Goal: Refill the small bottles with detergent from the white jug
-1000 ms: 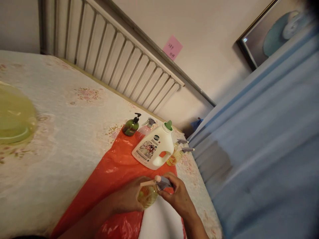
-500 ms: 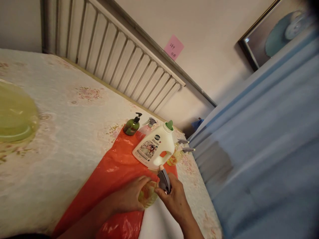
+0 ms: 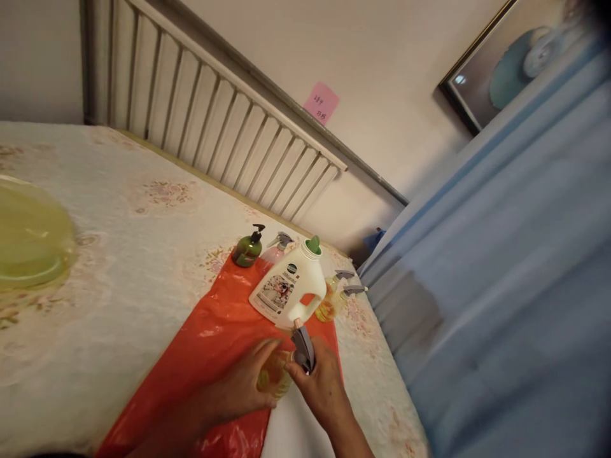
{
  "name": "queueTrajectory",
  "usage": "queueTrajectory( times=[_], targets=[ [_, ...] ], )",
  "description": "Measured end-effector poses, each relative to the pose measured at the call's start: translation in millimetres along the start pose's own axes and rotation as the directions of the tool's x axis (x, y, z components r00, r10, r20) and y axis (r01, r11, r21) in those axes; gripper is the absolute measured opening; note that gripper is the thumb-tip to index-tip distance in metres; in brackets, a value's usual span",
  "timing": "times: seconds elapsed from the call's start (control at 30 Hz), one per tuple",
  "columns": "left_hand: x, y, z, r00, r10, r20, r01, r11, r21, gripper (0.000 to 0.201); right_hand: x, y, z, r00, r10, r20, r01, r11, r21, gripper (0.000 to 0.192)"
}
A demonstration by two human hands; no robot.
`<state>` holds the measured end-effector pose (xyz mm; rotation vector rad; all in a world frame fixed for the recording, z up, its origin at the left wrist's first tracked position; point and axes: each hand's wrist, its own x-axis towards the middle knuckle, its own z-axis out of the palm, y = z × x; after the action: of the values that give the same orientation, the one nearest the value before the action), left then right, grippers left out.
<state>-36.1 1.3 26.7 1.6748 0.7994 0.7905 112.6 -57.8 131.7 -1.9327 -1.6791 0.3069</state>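
Left hand (image 3: 243, 388) wraps its fingers (image 3: 265, 351) around the body of a small clear plastic spray bottle of yellow liquid (image 3: 273, 376), grasping it from the left side. Right hand (image 3: 321, 388) pinches the bottle's grey trigger spray head (image 3: 302, 346) with clenched fingers (image 3: 294, 375); nozzle tip points up and away. Bottle is low centre in the head view, over the near end of a crinkled orange-red plastic sheet (image 3: 214, 340) that lies on the bed's pale floral quilt (image 3: 119, 254). A white flat patch (image 3: 291, 432) sits just below the hands, what it is cannot tell.

Just behind the held bottle stands a white plastic jug with side handle, printed label and green cap (image 3: 289, 286), on the orange sheet. To its right, two more small clear yellow spray bottles with grey triggers (image 3: 334, 299), touching each other, at the sheet's edge. Behind the jug on the left, a round dark green pump bottle with black pump (image 3: 248, 248), and next to it a pink spray bottle with grey trigger (image 3: 275, 249), partly hidden by the jug.

Far left, a translucent yellow-green plastic basin (image 3: 28, 242) on the quilt, well apart from the bottles. Blue fabric (image 3: 501, 286) fills the right side. Farther back a slatted cream headboard (image 3: 224, 133), a pink sticky note (image 3: 321, 102) on the wall, a dark framed picture (image 3: 496, 76) upper right.
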Motion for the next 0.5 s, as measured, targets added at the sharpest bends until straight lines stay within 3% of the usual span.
queueTrajectory(
  times=[0.07,0.17,0.27,0.5],
  targets=[
    [-2,0,7.2,0.998,-0.004,-0.071,0.0,0.999,-0.045,0.078,-1,1,2,1.0,0.009,-0.015,-0.009,1.0,0.007,0.013],
    [-2,1,17.6,0.973,0.077,-0.219,-0.093,0.994,-0.062,0.06,-2,2,4,0.999,0.01,-0.043,-0.009,0.999,0.045,0.012],
    [-1,6,25.8,0.948,0.159,-0.277,-0.173,0.985,-0.027,0.048,-2,1,5,0.998,-0.001,-0.062,0.006,0.997,0.077,0.013],
    [2,35,37.5,0.915,0.139,-0.379,-0.142,0.99,0.02,0.025,-7,-4,8,0.997,-0.003,-0.082,0.013,0.992,0.126,0.017]
  ],
)
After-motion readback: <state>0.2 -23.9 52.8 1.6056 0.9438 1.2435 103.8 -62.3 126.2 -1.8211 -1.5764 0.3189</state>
